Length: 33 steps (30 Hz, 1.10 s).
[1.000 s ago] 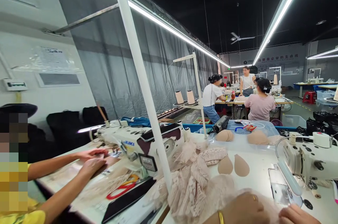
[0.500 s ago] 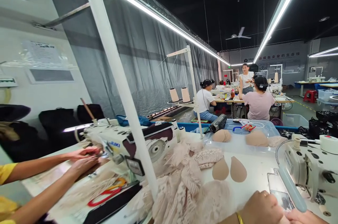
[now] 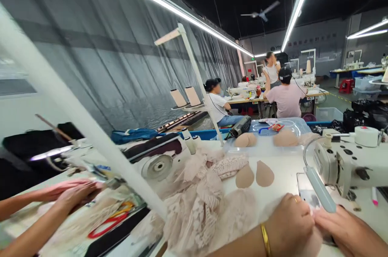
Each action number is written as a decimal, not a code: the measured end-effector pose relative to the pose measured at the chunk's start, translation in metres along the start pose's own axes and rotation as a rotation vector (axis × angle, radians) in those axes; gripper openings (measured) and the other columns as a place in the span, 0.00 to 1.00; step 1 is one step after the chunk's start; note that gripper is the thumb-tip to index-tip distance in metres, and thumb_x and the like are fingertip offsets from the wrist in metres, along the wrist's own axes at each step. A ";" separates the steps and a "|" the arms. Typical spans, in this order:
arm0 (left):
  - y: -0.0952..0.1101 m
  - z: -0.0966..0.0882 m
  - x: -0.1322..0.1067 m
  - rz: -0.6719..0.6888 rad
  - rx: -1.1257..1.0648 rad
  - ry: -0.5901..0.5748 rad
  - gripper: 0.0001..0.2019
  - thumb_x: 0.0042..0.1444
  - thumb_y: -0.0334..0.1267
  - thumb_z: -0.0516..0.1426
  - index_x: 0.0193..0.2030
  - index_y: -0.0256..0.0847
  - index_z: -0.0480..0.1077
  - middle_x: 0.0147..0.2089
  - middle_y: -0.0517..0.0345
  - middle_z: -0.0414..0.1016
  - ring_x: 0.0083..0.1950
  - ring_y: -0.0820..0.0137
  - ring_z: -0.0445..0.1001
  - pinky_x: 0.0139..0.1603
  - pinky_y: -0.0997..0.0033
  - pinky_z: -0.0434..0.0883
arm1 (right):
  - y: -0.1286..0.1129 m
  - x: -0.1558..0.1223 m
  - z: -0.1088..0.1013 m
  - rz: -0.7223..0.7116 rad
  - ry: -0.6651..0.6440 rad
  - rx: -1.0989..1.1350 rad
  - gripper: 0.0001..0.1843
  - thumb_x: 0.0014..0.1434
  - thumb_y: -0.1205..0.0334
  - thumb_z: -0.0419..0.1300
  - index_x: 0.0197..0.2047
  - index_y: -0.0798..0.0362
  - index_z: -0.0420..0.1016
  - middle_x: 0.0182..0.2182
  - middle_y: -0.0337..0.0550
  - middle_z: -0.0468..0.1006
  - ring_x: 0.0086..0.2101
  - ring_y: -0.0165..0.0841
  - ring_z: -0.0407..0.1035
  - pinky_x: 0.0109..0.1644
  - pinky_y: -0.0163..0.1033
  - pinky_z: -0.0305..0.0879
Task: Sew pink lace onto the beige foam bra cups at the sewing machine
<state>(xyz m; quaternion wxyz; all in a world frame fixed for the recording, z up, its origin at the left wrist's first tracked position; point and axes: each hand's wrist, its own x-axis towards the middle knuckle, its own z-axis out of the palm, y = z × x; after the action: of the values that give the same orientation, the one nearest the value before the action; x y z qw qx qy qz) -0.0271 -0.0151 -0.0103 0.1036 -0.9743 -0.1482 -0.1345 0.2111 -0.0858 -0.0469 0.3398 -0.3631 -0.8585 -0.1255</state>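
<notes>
White surface (image 3: 285,174) carries lace (image 3: 207,202) at six o'clock; at four o'clock, left hand (image 3: 292,217) and right hand (image 3: 339,226) grip pale cloth (image 3: 314,241).

The fabric pile (image 3: 200,208) on the table (image 3: 281,180) is the landmark. Immediately right of the pile lie two cup pieces (image 3: 265,174); farther right stands the sewing machine (image 3: 348,156). Also right of the pile is the left hand (image 3: 294,216), then the right hand (image 3: 342,222). Behind the pile stands the thread stand (image 3: 201,75); behind and right, a plastic box (image 3: 295,121). Left of the pile stands the pole (image 3: 121,160); farther left, the scissors (image 3: 106,224), then a co-worker's hands (image 3: 75,196).
</notes>
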 end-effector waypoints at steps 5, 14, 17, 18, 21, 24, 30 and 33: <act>0.006 -0.040 0.001 -0.054 -0.152 -0.135 0.11 0.67 0.40 0.60 0.34 0.40 0.68 0.39 0.55 0.74 0.41 0.65 0.71 0.48 0.61 0.67 | -0.014 0.011 -0.034 0.172 -0.250 0.066 0.28 0.64 0.77 0.52 0.59 0.42 0.77 0.48 0.45 0.83 0.45 0.40 0.76 0.43 0.40 0.72; 0.018 -0.031 0.005 -0.071 -0.119 0.000 0.10 0.68 0.39 0.59 0.34 0.39 0.68 0.39 0.54 0.72 0.41 0.64 0.68 0.46 0.62 0.65 | -0.016 0.013 -0.050 0.227 -0.434 0.015 0.21 0.68 0.76 0.49 0.49 0.46 0.78 0.36 0.41 0.72 0.35 0.37 0.68 0.36 0.40 0.60; 0.025 -0.026 0.008 -0.085 -0.072 0.045 0.11 0.68 0.37 0.57 0.32 0.40 0.66 0.35 0.56 0.70 0.38 0.65 0.67 0.44 0.62 0.64 | -0.013 0.014 -0.049 0.241 -0.396 0.009 0.24 0.67 0.77 0.48 0.52 0.45 0.78 0.37 0.42 0.75 0.36 0.38 0.69 0.37 0.41 0.62; 0.026 -0.026 0.008 -0.089 -0.056 0.046 0.12 0.69 0.37 0.57 0.33 0.40 0.66 0.34 0.56 0.69 0.38 0.64 0.67 0.43 0.61 0.64 | -0.012 0.015 -0.048 0.251 -0.379 0.020 0.23 0.66 0.76 0.49 0.53 0.45 0.78 0.38 0.43 0.76 0.37 0.38 0.70 0.37 0.41 0.63; 0.022 -0.032 0.011 -0.053 -0.025 0.025 0.10 0.71 0.35 0.56 0.35 0.40 0.68 0.36 0.56 0.72 0.40 0.64 0.69 0.45 0.60 0.63 | -0.013 0.017 -0.047 0.293 -0.346 0.080 0.19 0.68 0.73 0.50 0.48 0.44 0.78 0.38 0.43 0.77 0.37 0.39 0.71 0.37 0.40 0.65; 0.010 -0.042 0.012 0.058 -0.020 -0.013 0.10 0.71 0.29 0.55 0.35 0.39 0.68 0.38 0.57 0.73 0.43 0.65 0.69 0.48 0.62 0.64 | -0.018 0.019 -0.045 0.312 -0.345 0.136 0.16 0.68 0.73 0.51 0.42 0.45 0.77 0.35 0.42 0.77 0.36 0.39 0.70 0.38 0.40 0.67; 0.003 -0.037 0.008 0.108 -0.050 -0.002 0.07 0.65 0.28 0.57 0.34 0.38 0.69 0.37 0.56 0.73 0.41 0.66 0.68 0.52 0.63 0.64 | -0.024 0.019 -0.045 0.299 -0.375 0.159 0.18 0.65 0.75 0.51 0.48 0.46 0.76 0.38 0.44 0.78 0.39 0.40 0.71 0.42 0.43 0.69; 0.007 -0.031 0.007 0.068 -0.057 0.014 0.07 0.65 0.29 0.57 0.34 0.39 0.67 0.37 0.56 0.72 0.41 0.65 0.68 0.50 0.62 0.64 | -0.022 0.016 -0.045 0.297 -0.377 0.137 0.21 0.65 0.76 0.51 0.52 0.46 0.76 0.38 0.44 0.78 0.39 0.41 0.71 0.40 0.42 0.68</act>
<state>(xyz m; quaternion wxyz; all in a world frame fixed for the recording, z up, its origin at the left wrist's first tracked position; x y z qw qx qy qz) -0.0259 -0.0270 0.0199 0.0812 -0.9804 -0.1102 -0.1419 0.2091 -0.1135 -0.0021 0.2122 -0.4784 -0.8504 0.0540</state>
